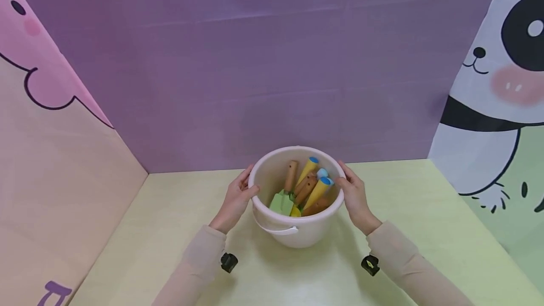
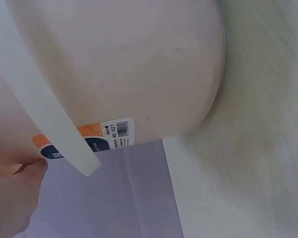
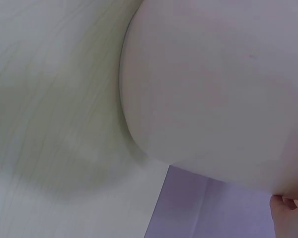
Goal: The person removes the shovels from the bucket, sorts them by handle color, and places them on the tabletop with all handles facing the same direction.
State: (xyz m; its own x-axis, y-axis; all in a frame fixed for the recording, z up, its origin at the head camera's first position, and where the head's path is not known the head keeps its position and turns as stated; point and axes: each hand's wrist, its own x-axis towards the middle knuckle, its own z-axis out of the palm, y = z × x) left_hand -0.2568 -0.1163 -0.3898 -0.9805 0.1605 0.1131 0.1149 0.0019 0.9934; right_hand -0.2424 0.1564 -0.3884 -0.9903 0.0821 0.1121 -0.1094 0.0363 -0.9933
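Observation:
A pale pinkish-white bucket point(image 1: 312, 233) is held between both hands at the middle of the table. My left hand point(image 1: 234, 202) grips its left side at the rim, thumb over the edge and fingers along the outside. On the opposite side my right hand point(image 1: 356, 202) grips the rim in the same way. Inside lie a light-green toy shovel point(image 1: 281, 203) with a wooden handle point(image 1: 291, 174), several other wooden handles and yellow handles with blue ends point(image 1: 318, 193). The white carrying handle point(image 1: 285, 231) hangs down the front. A barcode label point(image 2: 120, 133) shows in the left wrist view.
The pale wood-grain table point(image 1: 170, 221) meets a purple backdrop point(image 1: 272, 70) just behind the bucket. Side panels bear a pink cartoon figure point(image 1: 51, 86) on the left and a panda point(image 1: 476, 159) on the right. Black wrist devices point(image 1: 229, 262) sit below both sleeves.

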